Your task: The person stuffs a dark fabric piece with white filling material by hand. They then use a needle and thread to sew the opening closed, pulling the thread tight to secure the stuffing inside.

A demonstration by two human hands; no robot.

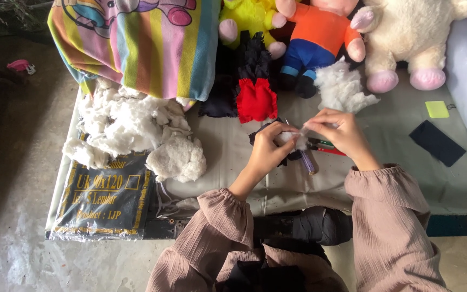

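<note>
Both hands meet: left hand (268,148) grips a black fabric piece (286,157), right hand (339,130) pinches white stuffing (300,141) into it.

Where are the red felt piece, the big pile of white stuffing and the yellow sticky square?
red felt piece (256,100), head view, middle of the red fabric.
pile of white stuffing (131,127), head view, centre of the fluffy heap.
yellow square (437,109), head view, its flat middle.

The left hand (268,148) covers most of the small black piece (256,135) it holds, so its shape cannot be told. The top edge cuts off the heads of the cream plush animal (406,38) and orange-shirted doll (320,32). The striped pillow (136,43) is cropped too.
</note>
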